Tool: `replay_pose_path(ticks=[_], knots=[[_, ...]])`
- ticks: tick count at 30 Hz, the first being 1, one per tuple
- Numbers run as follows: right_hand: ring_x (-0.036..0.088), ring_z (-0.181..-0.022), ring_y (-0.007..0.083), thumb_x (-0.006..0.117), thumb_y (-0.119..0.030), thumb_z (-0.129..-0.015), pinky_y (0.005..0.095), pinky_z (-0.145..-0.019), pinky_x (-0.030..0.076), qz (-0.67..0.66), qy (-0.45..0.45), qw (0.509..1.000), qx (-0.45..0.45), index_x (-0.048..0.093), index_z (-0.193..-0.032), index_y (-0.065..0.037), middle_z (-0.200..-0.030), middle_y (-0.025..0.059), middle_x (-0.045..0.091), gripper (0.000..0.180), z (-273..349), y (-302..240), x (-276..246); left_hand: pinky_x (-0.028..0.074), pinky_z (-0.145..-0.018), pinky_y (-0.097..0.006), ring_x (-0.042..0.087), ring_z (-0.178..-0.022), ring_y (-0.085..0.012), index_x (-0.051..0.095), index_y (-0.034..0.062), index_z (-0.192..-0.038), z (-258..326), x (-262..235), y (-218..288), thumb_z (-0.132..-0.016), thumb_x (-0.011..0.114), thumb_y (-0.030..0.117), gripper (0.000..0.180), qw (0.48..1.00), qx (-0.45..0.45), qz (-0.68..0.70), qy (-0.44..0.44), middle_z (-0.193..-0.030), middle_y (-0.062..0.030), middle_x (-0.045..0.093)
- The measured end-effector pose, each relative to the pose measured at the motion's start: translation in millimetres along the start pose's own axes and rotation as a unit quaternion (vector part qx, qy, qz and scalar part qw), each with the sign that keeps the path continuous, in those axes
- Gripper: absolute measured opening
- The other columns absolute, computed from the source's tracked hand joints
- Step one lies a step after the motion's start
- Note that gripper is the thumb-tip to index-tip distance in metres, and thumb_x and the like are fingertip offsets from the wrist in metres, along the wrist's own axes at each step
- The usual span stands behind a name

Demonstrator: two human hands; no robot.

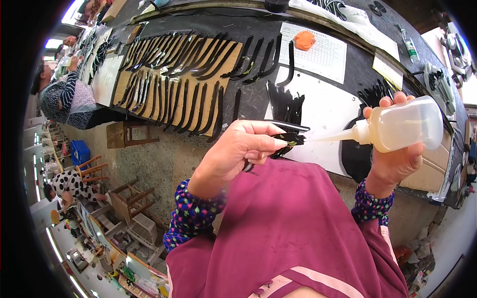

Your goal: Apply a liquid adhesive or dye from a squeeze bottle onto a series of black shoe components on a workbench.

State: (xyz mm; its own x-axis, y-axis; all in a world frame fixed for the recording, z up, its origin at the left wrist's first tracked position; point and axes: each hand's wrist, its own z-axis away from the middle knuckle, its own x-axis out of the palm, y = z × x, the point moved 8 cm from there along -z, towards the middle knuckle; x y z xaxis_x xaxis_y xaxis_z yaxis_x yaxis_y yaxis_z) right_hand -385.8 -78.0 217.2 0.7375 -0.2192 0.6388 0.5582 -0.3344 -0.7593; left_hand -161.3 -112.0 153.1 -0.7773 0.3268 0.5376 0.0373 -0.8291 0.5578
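Between the thumb and fingers of my left hand (243, 151) is pinched a black strip (294, 139), a small yellowish-green patch showing near its end. My right hand (390, 166) grips a translucent squeeze bottle (407, 124) with pale yellowish liquid inside. The bottle lies tilted sideways, its thin nozzle (330, 136) pointing left at the strip's end; whether they touch I cannot tell. Just beyond my left hand, a bunch of black strips (288, 107) rests on a white board (330, 109).
Rows of black curved strips (171, 102) lie on brown cardboard (226, 54) at the left. An orange lump (304, 40) sits on a printed sheet (335, 54). A green-labelled bottle (409, 45) stands far right. Another person (64, 97) sits at the table's left end; wooden stools (131, 198) stand behind.
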Motion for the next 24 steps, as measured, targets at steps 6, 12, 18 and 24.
replay_pose_path(ticks=[6,12,18,24], knots=[[0.043,-0.108,0.0313,0.074,-0.033,-0.062,0.0525,-0.089,0.036,-0.016,-0.010,1.000,0.011,0.036,-0.120,-0.003,-0.117,0.0122,0.042,0.076,-0.1,3.4,-0.4,0.030,-0.043,-0.015,0.033,-0.043,0.0010,0.056,-0.0066,-0.089,-1.0,-1.3,-0.5,-0.076,0.057,-0.003,0.013,1.000,0.002,0.011,-0.010,-0.063,0.0002,0.051],[0.041,-0.112,0.0315,0.074,-0.035,-0.064,0.0550,-0.091,0.034,-0.023,-0.016,0.999,0.020,0.034,-0.123,-0.002,-0.122,0.0134,0.039,0.079,-1.4,6.1,2.1,0.028,-0.044,-0.015,0.038,-0.048,0.0003,0.060,-0.0019,-0.088,-0.5,-1.1,-3.0,-0.074,0.061,0.004,0.015,1.000,-0.004,-0.025,-0.009,-0.066,0.0018,0.054],[0.042,-0.112,0.0315,0.074,-0.036,-0.063,0.0547,-0.091,0.035,-0.021,-0.011,0.999,0.024,0.033,-0.124,-0.002,-0.122,0.0135,0.039,0.080,-0.9,8.9,4.4,0.028,-0.044,-0.015,0.041,-0.050,-0.0026,0.058,-0.0036,-0.091,2.9,4.8,-1.5,-0.074,0.059,-0.002,0.017,0.998,-0.014,-0.051,-0.023,-0.064,-0.0002,0.052],[0.043,-0.110,0.0298,0.075,-0.036,-0.062,0.0526,-0.090,0.036,-0.019,-0.008,0.999,0.030,0.035,-0.122,-0.003,-0.120,0.0119,0.040,0.079,-2.7,10.8,7.5,0.028,-0.044,-0.015,0.041,-0.049,-0.0020,0.058,-0.0038,-0.091,4.6,7.1,0.8,-0.075,0.059,0.000,0.016,0.997,-0.012,-0.072,-0.023,-0.063,0.0002,0.052]])
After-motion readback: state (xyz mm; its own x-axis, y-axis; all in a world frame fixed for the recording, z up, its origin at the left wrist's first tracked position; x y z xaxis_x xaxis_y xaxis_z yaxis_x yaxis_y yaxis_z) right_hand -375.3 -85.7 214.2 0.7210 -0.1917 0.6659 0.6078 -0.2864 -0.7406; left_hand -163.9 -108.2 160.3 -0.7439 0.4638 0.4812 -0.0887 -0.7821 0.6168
